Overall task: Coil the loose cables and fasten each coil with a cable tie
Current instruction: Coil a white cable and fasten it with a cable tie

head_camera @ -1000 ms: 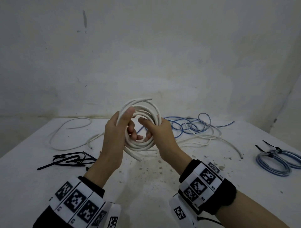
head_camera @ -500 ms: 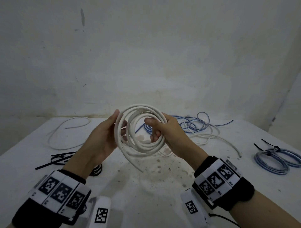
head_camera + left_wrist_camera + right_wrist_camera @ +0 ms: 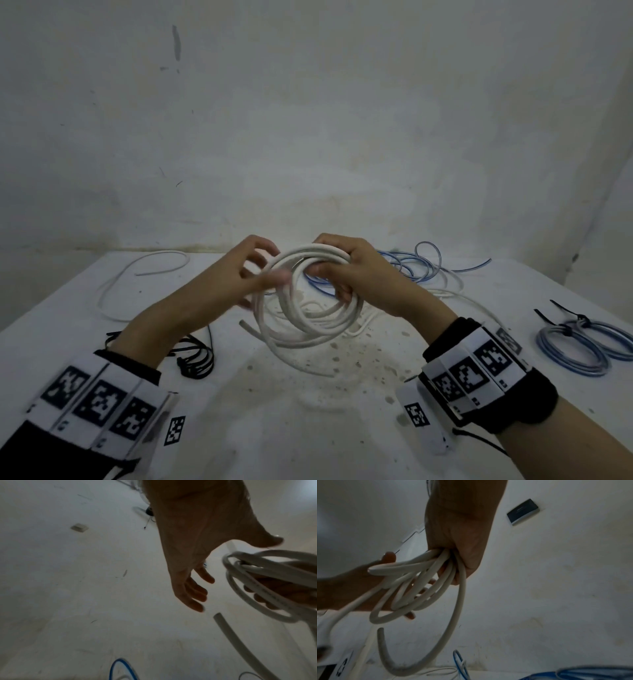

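A white cable coil (image 3: 308, 329) of several loops hangs in the air above the table (image 3: 308, 428). My right hand (image 3: 342, 270) grips its top right rim, with the fingers curled through the loops (image 3: 423, 582). My left hand (image 3: 263, 270) is at the coil's upper left. In the left wrist view its fingers (image 3: 197, 592) are straight and spread beside the coil (image 3: 257, 574), holding nothing. The coil's loose end (image 3: 245, 323) sticks out at the lower left. A bunch of black cable ties (image 3: 195, 356) lies on the table under my left forearm.
A loose blue cable (image 3: 411, 267) lies tangled behind my right hand, with a thin white cable (image 3: 472, 305) trailing past it. Another loose white cable (image 3: 137, 274) curves at the back left. Two tied blue-grey coils (image 3: 582, 346) lie at the right edge. A wall stands just behind the table.
My left hand has let go of the coil's left side and now hovers open at its upper left. The right hand has shifted its grip to the top right, and the coil has tilted.
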Available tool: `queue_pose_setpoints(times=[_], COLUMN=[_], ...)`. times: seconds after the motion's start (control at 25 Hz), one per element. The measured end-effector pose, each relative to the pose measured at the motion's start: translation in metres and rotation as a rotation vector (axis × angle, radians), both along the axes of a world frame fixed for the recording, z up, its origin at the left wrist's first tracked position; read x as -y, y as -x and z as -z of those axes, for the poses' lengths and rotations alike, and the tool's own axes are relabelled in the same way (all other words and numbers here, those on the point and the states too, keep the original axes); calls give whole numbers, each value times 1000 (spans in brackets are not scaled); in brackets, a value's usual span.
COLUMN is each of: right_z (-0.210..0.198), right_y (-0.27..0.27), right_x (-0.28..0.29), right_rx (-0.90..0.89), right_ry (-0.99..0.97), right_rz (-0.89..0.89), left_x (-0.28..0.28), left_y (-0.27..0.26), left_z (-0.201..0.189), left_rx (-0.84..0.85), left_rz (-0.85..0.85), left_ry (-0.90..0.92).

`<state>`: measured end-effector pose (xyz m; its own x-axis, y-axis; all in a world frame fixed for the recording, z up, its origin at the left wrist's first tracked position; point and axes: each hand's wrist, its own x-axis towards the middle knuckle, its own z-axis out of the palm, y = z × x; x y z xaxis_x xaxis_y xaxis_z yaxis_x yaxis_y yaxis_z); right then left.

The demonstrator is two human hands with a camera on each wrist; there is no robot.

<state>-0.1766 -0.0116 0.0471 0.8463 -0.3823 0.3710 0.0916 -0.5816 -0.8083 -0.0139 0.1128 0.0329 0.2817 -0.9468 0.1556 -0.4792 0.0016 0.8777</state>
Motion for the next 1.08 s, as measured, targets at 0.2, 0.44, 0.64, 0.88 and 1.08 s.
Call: queue_pose_setpoints(times=[0.2, 0.44, 0.64, 0.88, 1.08], right_z=[-10, -4, -7, -12, 2], right_y=[-3, 2, -6, -11, -8], right_x=[-3, 0, 2, 9, 14], right_rx=[13, 170, 309, 433, 295], right_ry=[82, -17, 121, 181, 122], right_rz=[-7, -91, 122, 385, 312], left_x=[7, 8, 10, 13, 16], left_y=[29, 37, 34, 28, 5], left_z=[-3, -14, -11, -5, -3], left_rx=[-183, -246, -288, -410, -760], left_rz=[59, 69, -17, -151, -385], left_ry=[267, 408, 415, 482, 590])
